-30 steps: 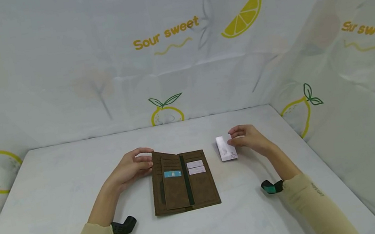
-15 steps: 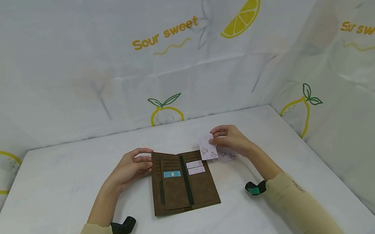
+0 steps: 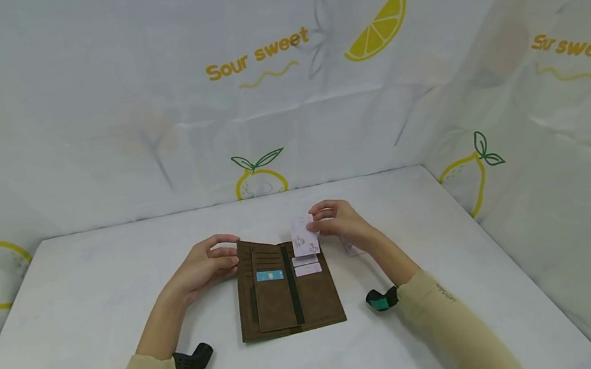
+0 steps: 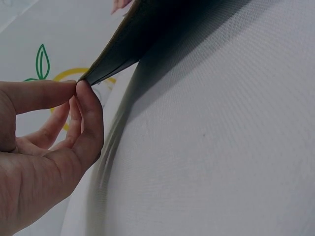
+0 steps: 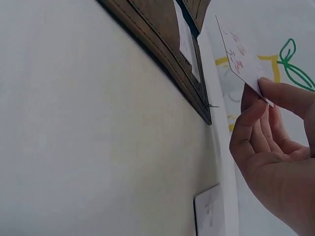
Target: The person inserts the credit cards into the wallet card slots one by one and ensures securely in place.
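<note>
A brown wallet (image 3: 319,300) lies unfolded on the white table, its left cover tilted up. My left hand (image 3: 205,266) pinches that cover's upper corner between thumb and finger, as the left wrist view confirms. On the wallet's right side, two pale cards (image 3: 307,269) sit in slots; a blue card (image 3: 269,276) sits in a slot of the middle flap. My right hand (image 3: 341,224) pinches a white printed card (image 5: 240,54) by its edge. That card stands above the right side's top slots, raised off the wallet in the right wrist view.
Another printed card or small stack (image 5: 210,211) lies on the table right of the wallet, partly behind my right hand in the head view. A lemon-print cloth (image 3: 181,157) hangs behind the table (image 3: 104,292) and along its right side.
The right hand has picked a card off the stack and carried it left to above the wallet's right side. The left hand has kept its hold on the cover.
</note>
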Demonstrator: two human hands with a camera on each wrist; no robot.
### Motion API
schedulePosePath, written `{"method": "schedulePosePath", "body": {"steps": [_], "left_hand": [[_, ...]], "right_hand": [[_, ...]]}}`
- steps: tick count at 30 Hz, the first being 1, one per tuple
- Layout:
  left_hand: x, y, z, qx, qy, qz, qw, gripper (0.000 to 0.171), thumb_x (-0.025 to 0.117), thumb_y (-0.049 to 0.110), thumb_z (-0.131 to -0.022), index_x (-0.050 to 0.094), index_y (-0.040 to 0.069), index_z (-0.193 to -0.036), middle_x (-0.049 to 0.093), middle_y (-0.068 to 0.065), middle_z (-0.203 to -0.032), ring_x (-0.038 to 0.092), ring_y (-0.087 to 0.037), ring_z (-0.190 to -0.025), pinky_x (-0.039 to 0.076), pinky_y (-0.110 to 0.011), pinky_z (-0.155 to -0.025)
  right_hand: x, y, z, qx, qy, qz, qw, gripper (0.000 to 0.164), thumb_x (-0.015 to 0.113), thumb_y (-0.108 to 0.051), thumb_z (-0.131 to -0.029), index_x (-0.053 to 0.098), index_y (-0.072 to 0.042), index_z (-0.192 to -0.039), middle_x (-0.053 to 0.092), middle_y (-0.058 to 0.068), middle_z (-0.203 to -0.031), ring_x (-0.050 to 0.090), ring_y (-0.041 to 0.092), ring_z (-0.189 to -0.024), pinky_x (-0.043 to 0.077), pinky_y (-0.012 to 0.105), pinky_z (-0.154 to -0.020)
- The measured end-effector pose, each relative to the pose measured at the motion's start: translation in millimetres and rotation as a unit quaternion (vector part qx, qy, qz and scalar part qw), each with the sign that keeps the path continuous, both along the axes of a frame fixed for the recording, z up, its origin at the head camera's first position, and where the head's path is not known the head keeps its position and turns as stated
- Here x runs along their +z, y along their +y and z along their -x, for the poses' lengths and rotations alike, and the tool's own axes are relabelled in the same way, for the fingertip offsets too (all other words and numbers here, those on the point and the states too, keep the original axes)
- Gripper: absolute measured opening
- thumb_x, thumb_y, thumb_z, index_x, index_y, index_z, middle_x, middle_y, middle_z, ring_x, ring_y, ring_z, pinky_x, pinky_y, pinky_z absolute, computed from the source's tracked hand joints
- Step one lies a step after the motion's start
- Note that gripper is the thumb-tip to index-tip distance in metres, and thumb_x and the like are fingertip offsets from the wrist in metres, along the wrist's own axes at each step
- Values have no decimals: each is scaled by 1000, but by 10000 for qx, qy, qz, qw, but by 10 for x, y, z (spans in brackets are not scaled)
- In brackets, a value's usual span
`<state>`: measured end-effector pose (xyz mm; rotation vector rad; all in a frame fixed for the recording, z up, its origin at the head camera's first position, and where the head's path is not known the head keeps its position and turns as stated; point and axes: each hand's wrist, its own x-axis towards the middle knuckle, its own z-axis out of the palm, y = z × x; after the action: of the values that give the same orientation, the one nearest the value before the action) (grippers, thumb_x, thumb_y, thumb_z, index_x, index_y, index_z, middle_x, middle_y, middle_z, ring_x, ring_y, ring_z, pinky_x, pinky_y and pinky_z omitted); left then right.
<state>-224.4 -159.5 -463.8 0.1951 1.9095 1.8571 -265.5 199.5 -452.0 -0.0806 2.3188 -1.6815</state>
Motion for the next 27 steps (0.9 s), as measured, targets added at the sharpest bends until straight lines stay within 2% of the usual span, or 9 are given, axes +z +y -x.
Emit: {"method": "schedulePosePath", "body": {"steps": [4,14,27], "left_hand": [[-1,-1,4,-5,17,-9,10000,51,66,1,-104,49,0,-152,63,-4,-114,67,-8,-98,62,-22,-90],[-10,2,11,25,-12,0,10000,51,65,0,-103,50,0,-152,62,-5,-117,68,-9,-97,63,-22,-89],[7,14,13,60,-92,45,9999,52,65,0,-103,50,1,-153,63,-5,-116,68,-9,-96,63,-22,-87]], "right_hand": [[-7,-105,10,95,15,-45,9999,43,83,-15,-95,66,-4,-133,70,16,-128,68,20,-105,62,27,-88],[-7,-345,42,417,129,173,9989,36,80,-9,-96,66,-1,-128,71,8,-111,70,14,-92,63,27,-84],[-20,-595,14,629,318,137,9974,31,78,-8,-97,67,-1,-125,74,7,-108,71,12,-87,63,28,-82]]}}
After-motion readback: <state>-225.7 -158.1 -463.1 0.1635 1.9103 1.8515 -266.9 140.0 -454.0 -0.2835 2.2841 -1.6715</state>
